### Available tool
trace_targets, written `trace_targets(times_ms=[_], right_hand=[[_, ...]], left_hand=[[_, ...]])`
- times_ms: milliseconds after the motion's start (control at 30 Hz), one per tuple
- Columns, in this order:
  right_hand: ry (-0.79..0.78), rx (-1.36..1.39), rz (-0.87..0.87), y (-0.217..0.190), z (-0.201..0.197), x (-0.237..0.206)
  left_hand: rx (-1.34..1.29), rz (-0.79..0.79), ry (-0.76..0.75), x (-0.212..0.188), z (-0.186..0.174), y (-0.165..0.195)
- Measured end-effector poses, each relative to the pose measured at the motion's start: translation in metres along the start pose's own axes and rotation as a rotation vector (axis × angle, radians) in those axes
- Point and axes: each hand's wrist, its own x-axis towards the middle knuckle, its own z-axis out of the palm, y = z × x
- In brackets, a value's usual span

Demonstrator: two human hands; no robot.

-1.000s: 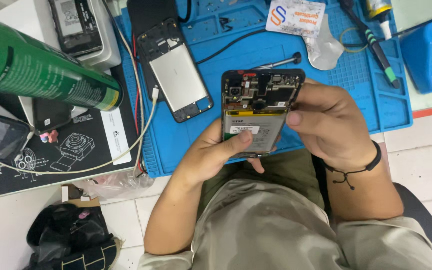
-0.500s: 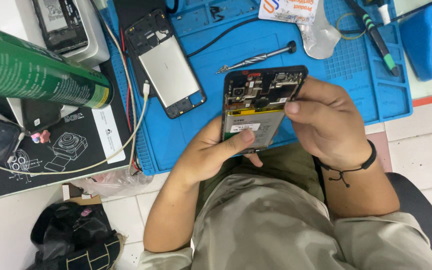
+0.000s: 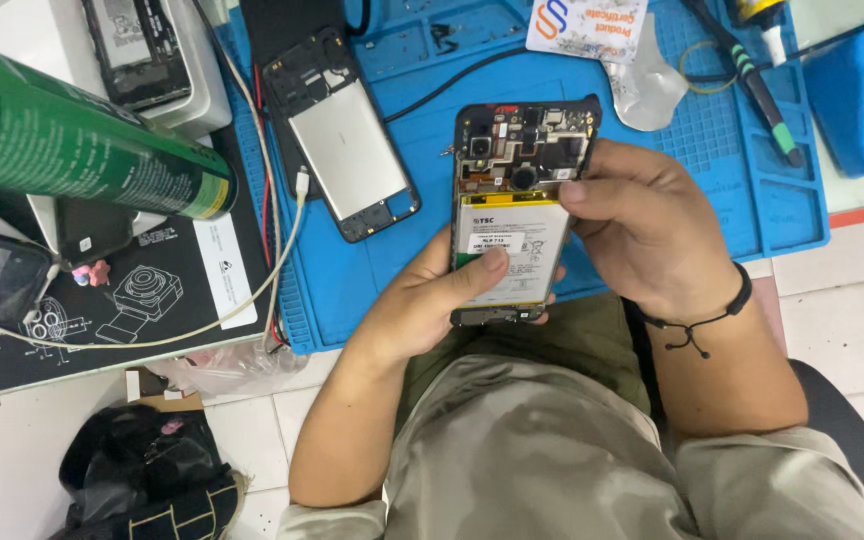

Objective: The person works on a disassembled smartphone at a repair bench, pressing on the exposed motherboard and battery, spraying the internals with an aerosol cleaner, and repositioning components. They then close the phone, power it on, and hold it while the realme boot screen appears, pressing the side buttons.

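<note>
The person holds an opened phone (image 3: 512,210) with its back cover off, circuit board and white-labelled battery showing, between both hands over the near edge of the blue work mat (image 3: 432,250). The left hand (image 3: 442,300) is clamped round the phone's lower half from below with the thumb pressed flat on the battery, while the right hand (image 3: 642,230) closes on its upper right edge, fingertips curled onto the board. Just beyond the left-hand grip lies a removed phone frame (image 3: 347,140), and farther left a green spray can (image 3: 72,140) on its side.
</note>
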Motion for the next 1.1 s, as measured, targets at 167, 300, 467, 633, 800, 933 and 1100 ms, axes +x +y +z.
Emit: trace_targets(times_ms=[167,300,467,633,800,933,1100], right_hand=[[-0.074,-0.099,-0.060,-0.002,0.004,0.000],[0.051,-0.202,-0.192,0.008,0.007,0.002],[0.245,-0.838,-0.504,0.015,0.018,-0.004],[0.110,-1.284,-0.758,0.012,0.036,-0.006],[0.079,-1.427,-0.855,0.017,0.049,0.004],[0.081,-1.487,-0.888,0.018,0.051,0.007],[0.115,-1.528,-0.881,0.021,0.053,0.005]], left_hand=[[-0.096,0.037,0.055,0.001,0.002,0.001],[-0.113,0.089,0.125,0.011,-0.001,0.003],[-0.123,0.117,0.157,0.012,-0.011,-0.003],[-0.036,0.169,0.221,0.013,-0.022,-0.019],[0.011,0.187,0.237,0.011,-0.031,-0.031],[0.000,0.184,0.227,0.008,-0.032,-0.032],[0.048,0.184,0.197,0.007,-0.029,-0.029]])
